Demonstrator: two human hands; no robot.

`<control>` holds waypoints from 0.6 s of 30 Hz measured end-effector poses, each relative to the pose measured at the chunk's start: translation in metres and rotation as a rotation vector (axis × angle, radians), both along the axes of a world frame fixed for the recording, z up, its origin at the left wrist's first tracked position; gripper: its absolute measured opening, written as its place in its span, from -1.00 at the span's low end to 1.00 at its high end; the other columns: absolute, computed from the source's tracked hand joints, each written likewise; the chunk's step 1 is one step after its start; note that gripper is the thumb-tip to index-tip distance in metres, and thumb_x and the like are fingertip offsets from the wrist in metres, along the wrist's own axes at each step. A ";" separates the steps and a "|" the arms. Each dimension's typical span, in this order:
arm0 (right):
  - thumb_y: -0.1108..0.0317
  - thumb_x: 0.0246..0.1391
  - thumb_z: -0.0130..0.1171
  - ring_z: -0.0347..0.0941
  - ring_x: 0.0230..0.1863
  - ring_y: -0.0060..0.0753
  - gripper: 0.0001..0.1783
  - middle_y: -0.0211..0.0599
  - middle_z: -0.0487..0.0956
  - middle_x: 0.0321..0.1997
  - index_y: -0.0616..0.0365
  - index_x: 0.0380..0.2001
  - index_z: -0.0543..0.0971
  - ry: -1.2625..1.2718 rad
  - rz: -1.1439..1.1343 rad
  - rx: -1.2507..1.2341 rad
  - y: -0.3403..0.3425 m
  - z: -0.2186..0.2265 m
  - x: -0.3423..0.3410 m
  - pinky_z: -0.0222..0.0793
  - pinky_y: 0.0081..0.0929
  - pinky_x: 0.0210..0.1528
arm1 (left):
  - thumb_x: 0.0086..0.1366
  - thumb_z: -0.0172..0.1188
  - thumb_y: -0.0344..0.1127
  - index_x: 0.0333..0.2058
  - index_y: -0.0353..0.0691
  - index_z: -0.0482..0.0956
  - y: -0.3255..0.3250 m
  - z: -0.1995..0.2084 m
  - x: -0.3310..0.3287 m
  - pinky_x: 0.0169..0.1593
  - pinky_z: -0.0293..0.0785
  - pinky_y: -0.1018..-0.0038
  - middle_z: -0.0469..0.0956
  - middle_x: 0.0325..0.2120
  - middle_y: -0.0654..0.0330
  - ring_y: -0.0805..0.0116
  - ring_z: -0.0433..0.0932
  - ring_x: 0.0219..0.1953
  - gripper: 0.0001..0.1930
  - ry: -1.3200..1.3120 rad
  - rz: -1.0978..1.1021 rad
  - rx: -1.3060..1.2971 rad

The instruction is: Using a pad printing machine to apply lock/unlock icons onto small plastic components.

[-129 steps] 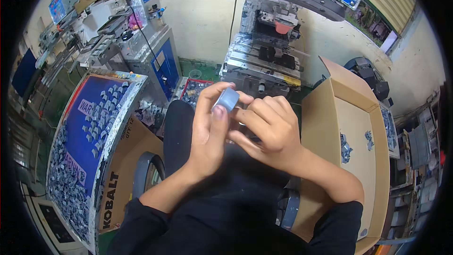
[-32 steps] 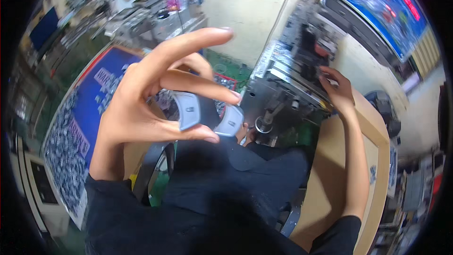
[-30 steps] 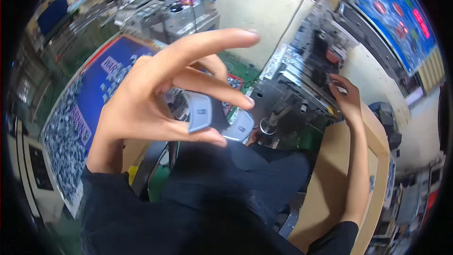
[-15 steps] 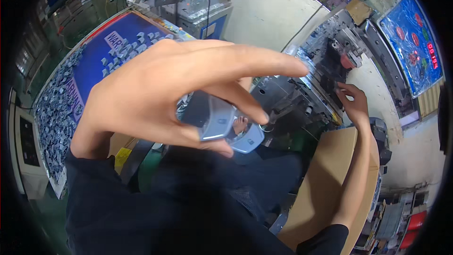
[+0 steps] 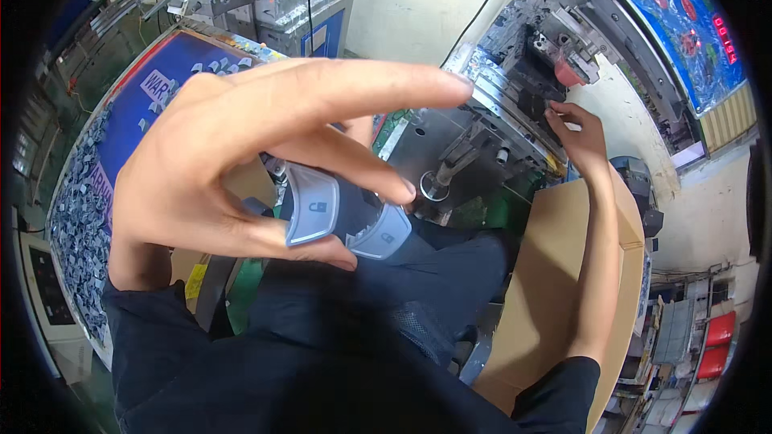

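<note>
Close to the camera, my left hand (image 5: 233, 137) has its thumb and a finger curled around two small curved pieces of translucent grey-blue plastic. One piece (image 5: 314, 207), marked with a padlock symbol, rests against the thumb. Beside it, the other piece (image 5: 388, 233) lies just below a fingertip and bears a similar symbol. The index finger stretches out above them. Farther off to the right, my right hand (image 5: 583, 141) reaches to the metal machine (image 5: 482, 84), its thumb and index finger pinched at a dark part (image 5: 532, 106). Whatever sits between those fingertips is too small to make out.
A blue board (image 5: 121, 124) on the left carries many small grey pieces (image 5: 76, 217). An open cardboard box (image 5: 547, 265) stands under my right forearm. A blue control panel (image 5: 683, 24) hangs at the upper right. Near the machine is a pink cup (image 5: 569, 72).
The view has shifted, so the surroundings sit farther left and higher. My left hand has moved left with the plastic pieces, which are turned slightly. My right hand stays at the machine.
</note>
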State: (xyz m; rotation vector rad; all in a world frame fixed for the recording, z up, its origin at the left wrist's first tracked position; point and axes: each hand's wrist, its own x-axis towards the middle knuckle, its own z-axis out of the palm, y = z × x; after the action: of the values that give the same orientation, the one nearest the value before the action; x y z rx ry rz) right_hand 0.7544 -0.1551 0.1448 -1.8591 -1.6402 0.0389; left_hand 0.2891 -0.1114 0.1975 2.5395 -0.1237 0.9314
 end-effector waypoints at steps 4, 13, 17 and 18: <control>0.15 0.26 0.29 0.57 0.05 -0.28 -0.56 -0.11 0.69 0.01 0.16 0.11 0.64 0.082 0.013 0.028 -0.019 -0.015 -0.002 0.40 -0.35 0.15 | -0.24 0.66 -0.29 0.25 -0.50 0.40 -0.009 0.004 0.000 -0.16 0.40 0.45 0.77 -0.30 0.07 0.41 0.59 -0.39 0.01 0.040 0.056 -0.026; 0.37 -0.03 0.45 0.65 -0.20 -0.17 -0.74 -0.18 0.69 -0.26 0.19 -0.25 0.68 -0.081 0.281 0.079 -0.090 0.023 -0.140 0.50 -0.33 -0.11 | -0.21 0.66 -0.21 0.23 -0.36 0.47 -0.013 -0.004 0.026 -0.12 0.37 0.43 0.78 -0.28 0.17 0.41 0.58 -0.31 -0.05 0.005 0.104 -0.048; 0.13 -0.15 0.54 0.64 -0.24 -0.16 -0.47 -0.19 0.68 -0.23 0.24 -0.15 0.64 -0.276 0.552 0.223 -0.107 0.028 -0.186 0.49 -0.34 -0.21 | -0.14 0.65 -0.22 0.22 -0.43 0.46 -0.016 -0.003 0.043 -0.11 0.38 0.45 0.77 -0.28 0.15 0.39 0.58 -0.30 -0.08 -0.033 0.084 -0.041; 0.12 -0.15 0.54 0.64 -0.25 -0.17 -0.46 -0.18 0.67 -0.24 0.27 -0.17 0.64 -0.265 0.565 0.256 -0.109 0.027 -0.190 0.49 -0.35 -0.22 | -0.14 0.65 -0.22 0.22 -0.43 0.46 -0.018 -0.003 0.046 -0.11 0.38 0.45 0.77 -0.28 0.15 0.39 0.58 -0.30 -0.08 -0.030 0.079 -0.036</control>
State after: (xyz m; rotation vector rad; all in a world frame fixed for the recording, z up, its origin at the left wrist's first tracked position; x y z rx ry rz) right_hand 0.5643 -0.2641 0.1720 -1.2070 -2.1943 -0.1754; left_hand 0.3353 -0.1295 0.1946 2.5140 -0.0160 0.9934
